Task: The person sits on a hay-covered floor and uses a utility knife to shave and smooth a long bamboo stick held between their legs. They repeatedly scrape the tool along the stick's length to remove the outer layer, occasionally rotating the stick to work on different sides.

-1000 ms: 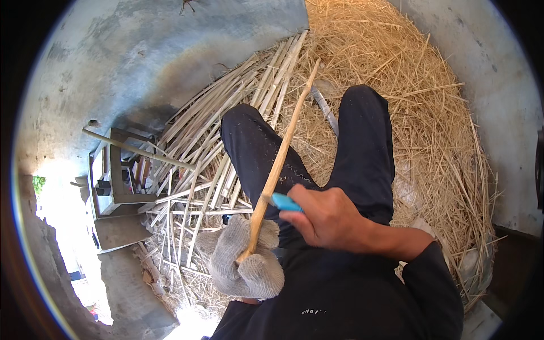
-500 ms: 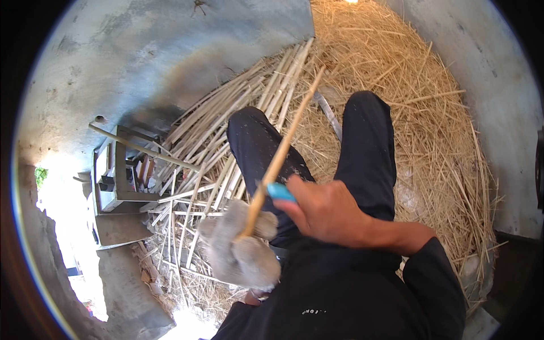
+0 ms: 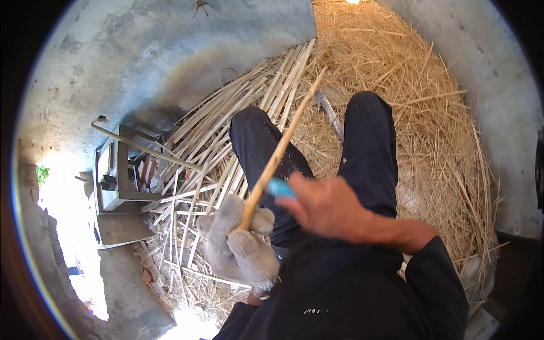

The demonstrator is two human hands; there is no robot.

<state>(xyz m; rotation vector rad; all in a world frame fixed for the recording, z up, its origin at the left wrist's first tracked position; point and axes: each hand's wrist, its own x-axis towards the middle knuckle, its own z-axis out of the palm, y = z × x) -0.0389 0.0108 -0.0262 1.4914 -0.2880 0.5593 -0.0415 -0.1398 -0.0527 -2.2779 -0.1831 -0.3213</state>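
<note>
My left hand [image 3: 241, 252], in a thick beige-grey knit glove, is closed round the lower end of a long wooden stick [image 3: 289, 136]. The stick slants up and to the right over my left thigh, its thinner tip above the straw. My bare right hand [image 3: 331, 207] grips a small tool with a bright blue handle [image 3: 280, 187] and holds it against the stick just above the glove. The tool's working edge is too small and blurred to make out. Dark trousers [image 3: 368, 141] cover my spread knees.
Left of my legs lies a heap of pale split sticks [image 3: 226, 122]. Straw and shavings [image 3: 430, 130] cover the floor ahead and right. Between my knees lies a flat greyish strip [image 3: 330, 113]. A metal-framed box [image 3: 122, 170] stands at left by a bright opening. Grey walls [image 3: 141, 56] surround me.
My right hand and the blue-handled tool have shifted very slightly, blurred by motion. The gloved left hand and the stick have tilted and moved a little; the grip is the same.
</note>
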